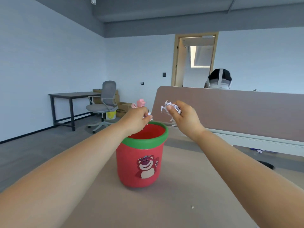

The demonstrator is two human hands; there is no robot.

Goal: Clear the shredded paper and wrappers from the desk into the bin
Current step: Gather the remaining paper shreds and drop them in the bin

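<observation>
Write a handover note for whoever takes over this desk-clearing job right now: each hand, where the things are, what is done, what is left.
Left hand: grip pinches a few paper shreds over the mouth of the bin.
Right hand: holds a clump of shredded paper up by the bin's right rim.
The bin stands upright on the desk; its contents are hidden.
Done: both handfuls gathered.
Left: drop both in, then pick up the small scrap on the desk.

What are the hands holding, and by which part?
The right hand clutches a wad of shredded paper in curled fingers; the left hand pinches a smaller bit at its fingertips, over the bin.
</observation>
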